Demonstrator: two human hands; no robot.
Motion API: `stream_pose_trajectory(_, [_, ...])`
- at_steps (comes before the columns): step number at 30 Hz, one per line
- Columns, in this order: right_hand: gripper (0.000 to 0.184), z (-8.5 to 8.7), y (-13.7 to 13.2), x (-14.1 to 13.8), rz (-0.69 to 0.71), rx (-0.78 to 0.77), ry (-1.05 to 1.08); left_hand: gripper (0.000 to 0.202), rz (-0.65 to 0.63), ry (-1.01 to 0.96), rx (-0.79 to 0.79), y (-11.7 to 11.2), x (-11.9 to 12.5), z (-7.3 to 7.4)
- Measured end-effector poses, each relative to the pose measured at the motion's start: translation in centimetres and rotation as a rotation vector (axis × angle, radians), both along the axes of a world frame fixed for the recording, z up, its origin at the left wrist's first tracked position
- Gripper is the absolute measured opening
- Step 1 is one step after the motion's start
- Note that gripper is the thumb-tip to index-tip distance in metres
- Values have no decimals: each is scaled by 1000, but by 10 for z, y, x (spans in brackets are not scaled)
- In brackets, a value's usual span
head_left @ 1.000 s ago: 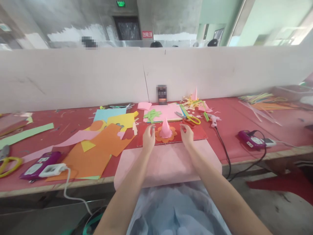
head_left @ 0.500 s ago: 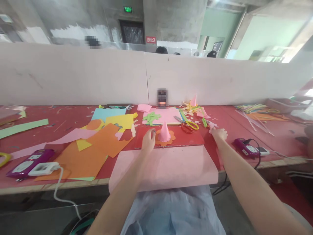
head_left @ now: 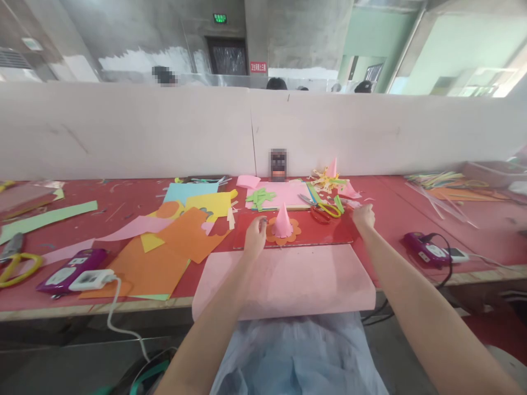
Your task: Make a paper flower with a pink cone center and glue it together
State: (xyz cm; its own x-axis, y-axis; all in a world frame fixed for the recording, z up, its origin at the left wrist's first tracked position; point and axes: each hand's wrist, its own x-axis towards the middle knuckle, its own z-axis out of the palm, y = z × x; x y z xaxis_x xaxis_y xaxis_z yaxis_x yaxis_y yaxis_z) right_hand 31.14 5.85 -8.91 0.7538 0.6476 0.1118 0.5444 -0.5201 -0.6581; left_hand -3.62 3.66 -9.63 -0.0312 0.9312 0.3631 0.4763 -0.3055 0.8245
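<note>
A pink paper cone [head_left: 282, 224] stands upright on an orange paper flower [head_left: 293, 233] with a scalloped edge, on a red board [head_left: 325, 235]. My left hand [head_left: 256, 236] is just left of the flower, fingers curled together; a small dark spot shows at the fingertips, too small to name. Off the board's right end, my right hand [head_left: 364, 217] is closed beside pink scraps [head_left: 349, 203]; what its fingers hold, if anything, is hidden. Yellow-handled scissors [head_left: 329, 209] and red-handled scissors [head_left: 320, 215] lie behind the board. Green paper strips [head_left: 261, 198] rest on pink sheets [head_left: 288, 192].
Orange paper [head_left: 144, 269] and a purple device [head_left: 72, 270] with a white cable lie left, near other scissors [head_left: 20, 266]. Another purple device [head_left: 426, 249] is at right. A second pink cone [head_left: 332, 168] with yellow fringe stands at the white partition [head_left: 164, 131]. Pink paper [head_left: 284, 285] overhangs the front edge.
My right hand has turned, its fingers drawn up and closer together by the pink scraps. My left hand stays beside the flower. The whole view has shifted slightly left.
</note>
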Motion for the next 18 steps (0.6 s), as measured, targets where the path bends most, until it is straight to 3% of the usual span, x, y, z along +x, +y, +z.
stream_pose_trajectory(4, [39,5,-6,-14,19,-4,-76,22,2,-4,-10,-1,0,0])
stream_pose_trajectory(11, [39,10,-16,-34,-123,130,-148,22,-1,-10,-4,-1,0,-1])
stream_pose_trajectory(15, [40,12,-18,-40,41,255,-415,23,-13,-32,0,-1,0,-2])
stream_pose_trajectory(18, [40,13,-19,-43,167,224,-519,24,-19,-30,11,-1,0,-3])
